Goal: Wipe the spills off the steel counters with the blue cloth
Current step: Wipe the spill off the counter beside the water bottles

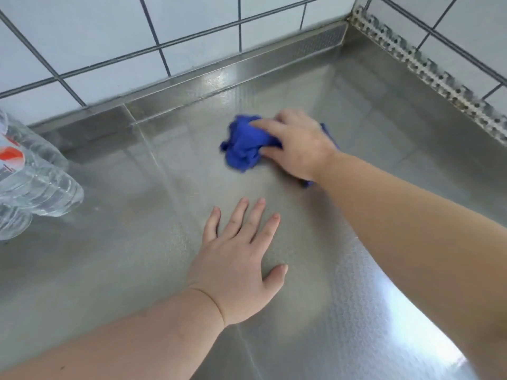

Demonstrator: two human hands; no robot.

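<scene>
A crumpled blue cloth (pixel 244 145) lies on the steel counter (pixel 153 215), toward the back near the tiled wall. My right hand (pixel 297 145) lies over the cloth's right side, fingers curled onto it and pressing it down on the steel. Bits of cloth stick out behind and below the hand. The cloth looks blurred. My left hand (pixel 241 259) rests flat on the counter in front of the cloth, fingers spread and straight, holding nothing. No distinct spill shows on the patterned steel.
Clear plastic water bottles (pixel 30 176) with a red-and-white label lie at the left edge. A white tiled wall (pixel 137 42) and steel upstand close the back. A perforated metal strip (pixel 428 69) runs along the right wall into the corner.
</scene>
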